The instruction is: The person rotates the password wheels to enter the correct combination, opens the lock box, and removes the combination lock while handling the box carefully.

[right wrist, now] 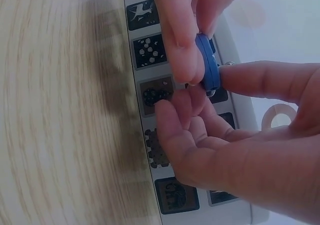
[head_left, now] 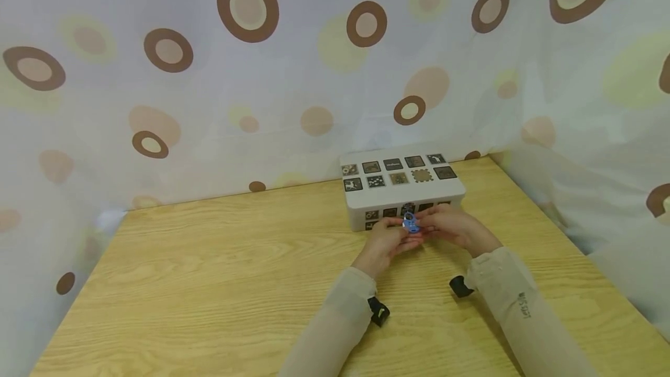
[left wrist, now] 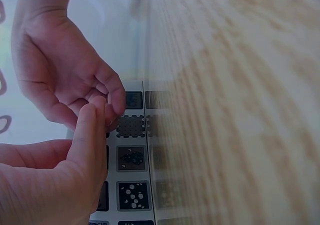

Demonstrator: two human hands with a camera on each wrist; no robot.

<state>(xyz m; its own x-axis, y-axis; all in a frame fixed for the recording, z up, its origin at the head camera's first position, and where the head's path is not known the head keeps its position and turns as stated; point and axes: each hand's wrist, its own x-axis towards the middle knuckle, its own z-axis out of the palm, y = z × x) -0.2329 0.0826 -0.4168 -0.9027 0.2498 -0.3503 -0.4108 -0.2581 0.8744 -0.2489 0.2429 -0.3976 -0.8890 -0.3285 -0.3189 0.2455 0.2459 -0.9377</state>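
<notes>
The left hand [head_left: 387, 243] pinches a small blue padlock-shaped object [head_left: 410, 224] between its thumb and fingers. The right hand [head_left: 452, 226] meets it from the opposite side with digits curled around the object; in the right wrist view, 1 digit tip bears against the blue body. The contact of its remaining digits is partly hidden. The blue object is located between the 2 hands, directly in front of the box's front face; the left wrist view does not show it clearly.

Each wrist carries a beige sleeve: the left sleeve [head_left: 335, 319] and the right sleeve [head_left: 523, 290]. A black strap end projects beside each: 1 at the left wrist [head_left: 378, 312], 1 at the right [head_left: 460, 286]. Dark lettering [head_left: 523, 305] is printed on the right sleeve; it is too small to read.

Beyond the hands, a white rectangular box [head_left: 405, 193] with rounded corners stands near the far edge of the tabletop. Its upper face carries 10 square picture tiles [head_left: 393, 164] in 2 rows of 5; further tiles mark the front face.

The wood-grain tabletop [head_left: 209, 272] supports the box. White fabric [head_left: 293, 74] patterned with brown rings and pale dots encloses the rear and both sides.
</notes>
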